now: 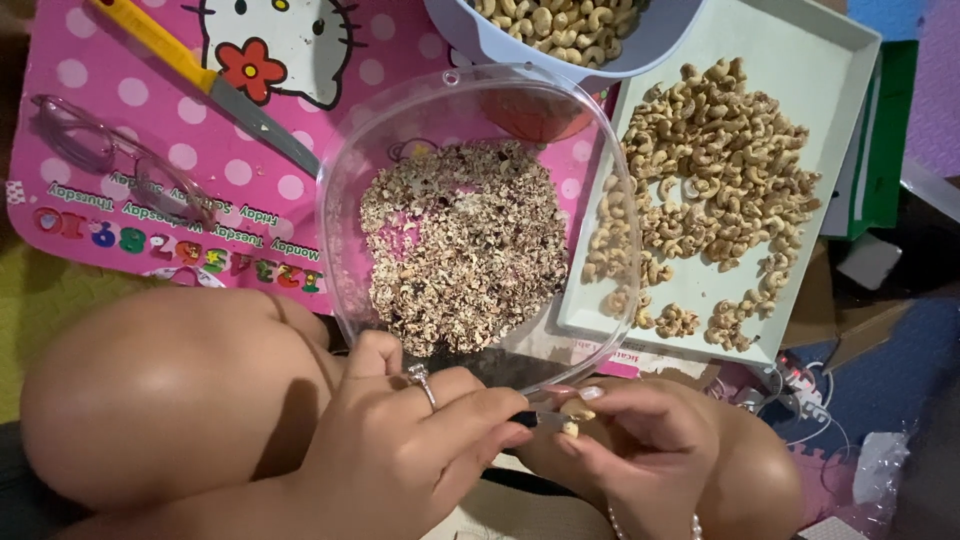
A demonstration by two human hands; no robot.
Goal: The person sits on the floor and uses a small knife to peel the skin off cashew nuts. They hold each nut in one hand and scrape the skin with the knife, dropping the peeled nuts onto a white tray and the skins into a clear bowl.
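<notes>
My left hand [410, 445], with a ring on one finger, grips a small knife [540, 419] by its dark handle. The short blade points right. My right hand [645, 430] pinches a pale cashew [572, 414] right at the blade tip. Both hands hover over my folded knees, just below the near rim of a clear plastic bowl [345, 190]. That bowl holds a heap of brownish cashew skins [460, 245]. To its right, a white rectangular tray [830, 70] carries many skin-on cashews [705, 170].
A grey-blue bowl [660, 40] of peeled cashews sits at the top. On the pink dotted mat [90, 70] lie a yellow-handled knife [190, 65] and pink glasses [120, 165]. Cables and small clutter [800, 385] lie on the floor at right.
</notes>
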